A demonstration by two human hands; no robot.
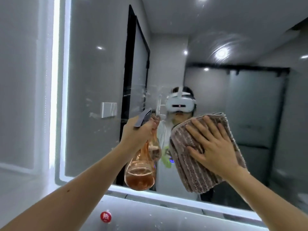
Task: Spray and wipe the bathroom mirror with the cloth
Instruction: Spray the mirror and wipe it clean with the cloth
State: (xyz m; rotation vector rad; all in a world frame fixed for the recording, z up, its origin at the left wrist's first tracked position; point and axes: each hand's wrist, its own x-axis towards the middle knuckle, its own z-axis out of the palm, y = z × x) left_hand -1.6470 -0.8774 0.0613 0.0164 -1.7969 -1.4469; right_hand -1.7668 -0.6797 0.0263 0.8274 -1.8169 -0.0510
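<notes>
The large wall mirror (233,97) has a glowing white border and carries wet streaks and droplets left of centre. My left hand (136,132) grips the neck of an amber spray bottle (141,170) with a grey trigger head, its nozzle close to the glass. My right hand (213,147) lies flat with fingers spread on a folded brown ribbed cloth (188,167), pressing it against the mirror in its lower middle part. The bottle hangs just left of the cloth.
Below the mirror's lit lower edge (166,200) runs a white ledge with a small round red sticker (106,217). A grey tiled wall (21,80) is at the left. The reflection shows a person with a white headset, a black door frame and a shower screen.
</notes>
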